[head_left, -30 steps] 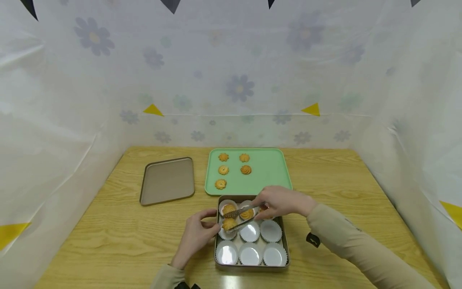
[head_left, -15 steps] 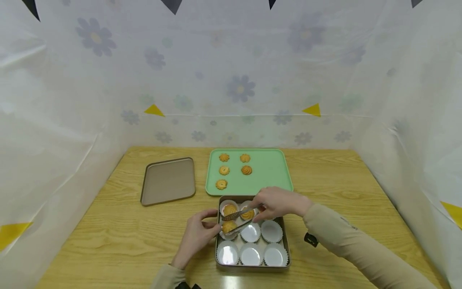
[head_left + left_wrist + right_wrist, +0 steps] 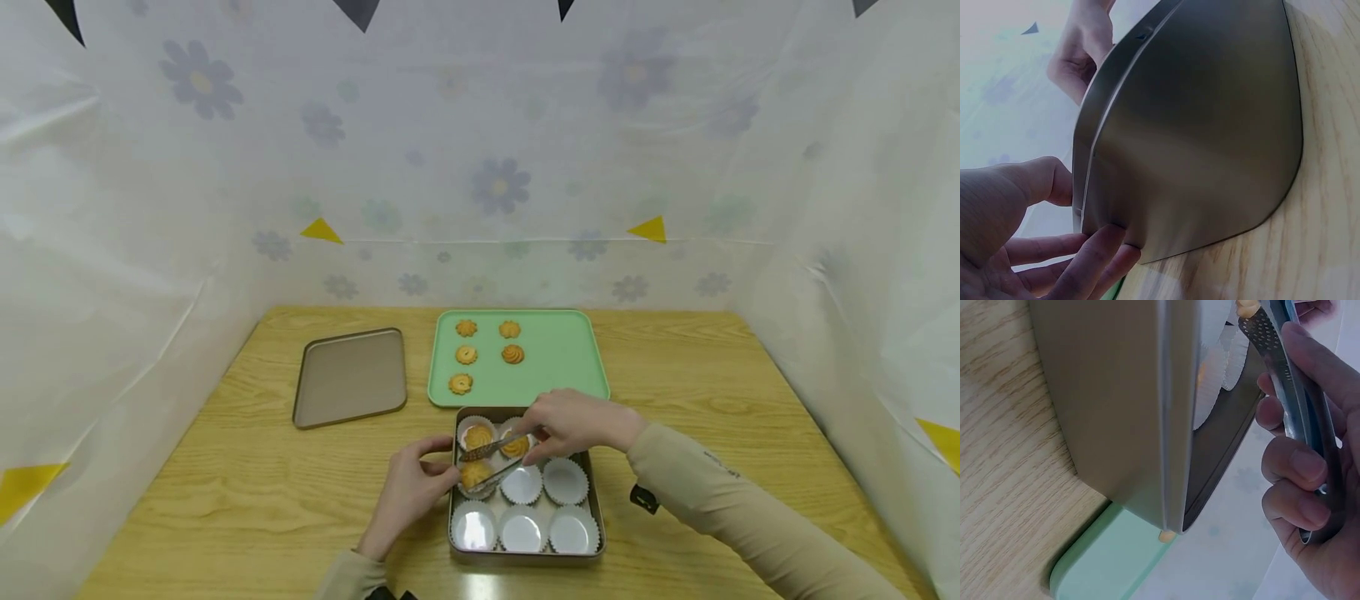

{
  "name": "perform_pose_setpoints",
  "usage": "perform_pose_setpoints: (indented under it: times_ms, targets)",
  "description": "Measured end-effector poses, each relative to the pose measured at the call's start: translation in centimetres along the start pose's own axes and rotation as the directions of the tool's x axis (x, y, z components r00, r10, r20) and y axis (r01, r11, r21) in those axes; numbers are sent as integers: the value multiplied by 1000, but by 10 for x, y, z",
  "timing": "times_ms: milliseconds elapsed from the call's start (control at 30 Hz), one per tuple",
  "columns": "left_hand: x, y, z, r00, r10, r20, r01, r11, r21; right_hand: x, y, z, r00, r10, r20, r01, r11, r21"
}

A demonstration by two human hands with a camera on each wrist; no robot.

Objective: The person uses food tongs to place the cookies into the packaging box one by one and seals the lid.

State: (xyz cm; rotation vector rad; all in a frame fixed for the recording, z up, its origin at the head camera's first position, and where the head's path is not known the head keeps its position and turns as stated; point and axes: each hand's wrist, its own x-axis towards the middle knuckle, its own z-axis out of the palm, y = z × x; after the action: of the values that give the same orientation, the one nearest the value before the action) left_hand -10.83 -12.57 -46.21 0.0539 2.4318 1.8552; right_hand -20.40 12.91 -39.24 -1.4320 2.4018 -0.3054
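Observation:
A deep metal baking tin [image 3: 525, 558] holds rows of white paper cups. My left hand [image 3: 412, 487] pinches its left side, thumb at the rim and fingers against the outer wall in the left wrist view. My right hand [image 3: 573, 421] grips metal tongs [image 3: 1291, 381] with perforated ends, reaching over the tin from the right. Between the tong arms lies a golden cookie [image 3: 474, 473], at the middle-left cup. Two back-row cups hold cookies, one a swirled cookie [image 3: 515, 444]; the back-right cup is mostly hidden by my right hand. The front cups [image 3: 522, 529] are bare.
Behind the tin lies a green tray [image 3: 562, 350] with several cookies [image 3: 467, 355] on its left half. A shallow brown tray [image 3: 351, 377] rests on the wooden table [image 3: 675, 367] at left. White patterned sheets [image 3: 405, 158] enclose the table.
The tongs and the cookie have come slightly lower and nearer me, down at the middle-left cup. My left hand keeps its place on the tin.

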Motion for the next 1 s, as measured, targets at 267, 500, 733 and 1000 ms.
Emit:
perform_pose_setpoints:
  times_ms: [267, 500, 733, 1000]
  targets:
    - [0, 1, 0, 1000, -9, 0, 9, 1000, 10, 0, -1, 0, 1000, 22, 8, -22, 1000, 10]
    - [0, 1, 0, 1000, -5, -2, 5, 1000, 5, -1, -2, -1, 999, 40, 12, -40, 999, 15]
    - [0, 0, 0, 1000, -1, -2, 1, 1000, 23, 0, -3, 0, 999, 52, 8, -52, 999, -10]
    - [-1, 1, 0, 1000, -1, 0, 1, 1000, 31, 0, -4, -1, 998, 57, 6, -57, 998, -8]
